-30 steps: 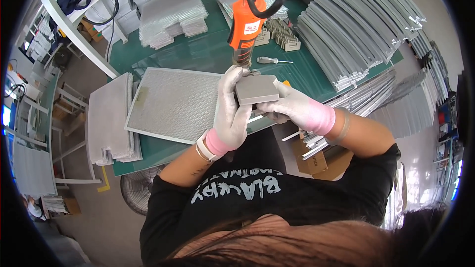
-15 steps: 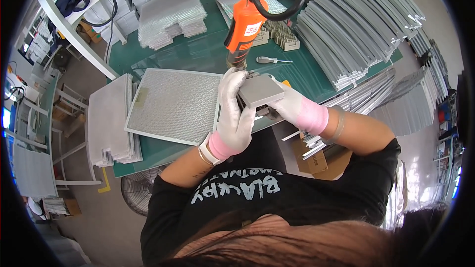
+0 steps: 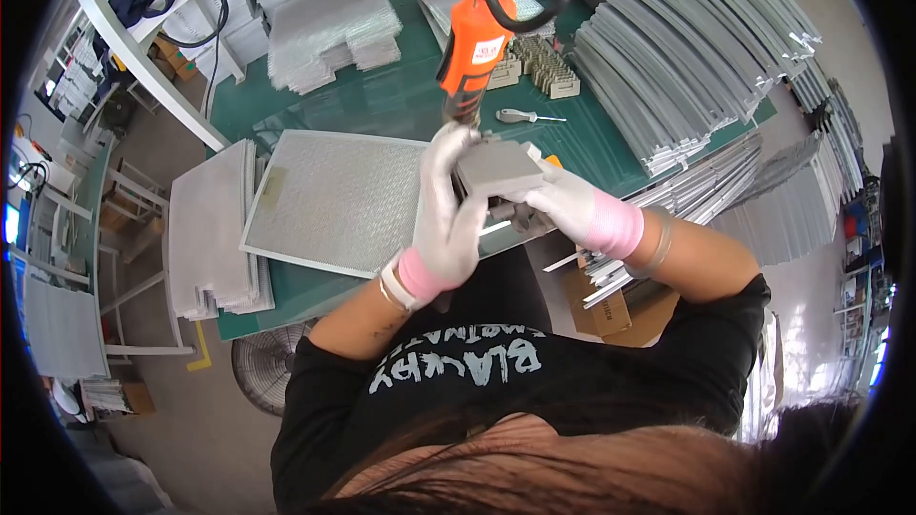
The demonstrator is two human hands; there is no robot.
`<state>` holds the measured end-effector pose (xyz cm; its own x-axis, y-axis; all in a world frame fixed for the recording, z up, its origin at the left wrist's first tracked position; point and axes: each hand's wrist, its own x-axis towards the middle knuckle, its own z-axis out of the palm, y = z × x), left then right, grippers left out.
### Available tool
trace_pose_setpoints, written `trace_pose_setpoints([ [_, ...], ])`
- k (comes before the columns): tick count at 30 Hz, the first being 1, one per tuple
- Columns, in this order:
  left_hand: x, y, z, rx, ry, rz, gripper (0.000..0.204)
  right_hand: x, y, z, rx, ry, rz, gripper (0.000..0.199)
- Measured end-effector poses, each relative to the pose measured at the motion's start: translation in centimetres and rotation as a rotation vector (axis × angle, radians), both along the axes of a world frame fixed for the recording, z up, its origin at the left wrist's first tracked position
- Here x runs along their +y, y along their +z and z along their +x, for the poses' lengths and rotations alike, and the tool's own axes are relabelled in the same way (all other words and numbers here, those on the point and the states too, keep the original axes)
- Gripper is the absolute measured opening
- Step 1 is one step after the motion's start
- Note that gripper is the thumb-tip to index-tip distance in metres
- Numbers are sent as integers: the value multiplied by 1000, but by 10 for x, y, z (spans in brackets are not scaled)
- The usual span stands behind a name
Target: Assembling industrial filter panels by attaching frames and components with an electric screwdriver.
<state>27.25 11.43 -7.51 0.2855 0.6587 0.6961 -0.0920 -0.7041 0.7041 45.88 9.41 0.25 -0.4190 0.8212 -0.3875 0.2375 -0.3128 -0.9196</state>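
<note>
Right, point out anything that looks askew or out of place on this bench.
The metal strips below the right hand jut loosely past the green table edge, splayed rather than stacked. A lone screwdriver lies apart. Nothing looks spilled or damaged.

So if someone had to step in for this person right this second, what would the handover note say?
Left hand: gloved, wrapped around the left side of a small grey metal piece, held up in front of the chest.
Right hand: gloved, gripping the same piece from the right.
Orange power screwdriver: hangs on its cable just above the hands, not gripped.
Mesh filter panel: flat on the green table, left of the hands; a stack of similar panels further left.
Small screwdriver: lies on the table behind the hands.
Done or left: cannot be judged; the held piece is not joined to the panel.
</note>
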Motion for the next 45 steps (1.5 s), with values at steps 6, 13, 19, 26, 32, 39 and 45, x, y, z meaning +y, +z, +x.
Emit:
trace_pose_setpoints([
  [6, 7, 1, -2, -155, -228, -162, 61, -12, 3, -6, 186, -38, 90, 56],
  [13, 19, 4, -12, -14, -202, 89, 53, -13, -10, 0, 168, -47, 75, 46],
  [19, 5, 10, -14, -134, -211, -39, 54, -18, -18, -10, 343, -38, 254, 50],
  [26, 10, 14, -23, -91, -121, 30, 47, -20, -18, -3, 361, 13, 231, 47],
  [32, 7, 16, -24, -25, -90, 44, 46, -29, -22, -7, 368, -252, 419, 26],
  [39, 11, 13, -25, -71, -59, 28, 47, -26, -1, 1, 323, -449, 438, 15],
  [45, 11, 11, -27, -54, -40, 20, 49, -12, 3, 17, 286, -410, 563, 7],
])
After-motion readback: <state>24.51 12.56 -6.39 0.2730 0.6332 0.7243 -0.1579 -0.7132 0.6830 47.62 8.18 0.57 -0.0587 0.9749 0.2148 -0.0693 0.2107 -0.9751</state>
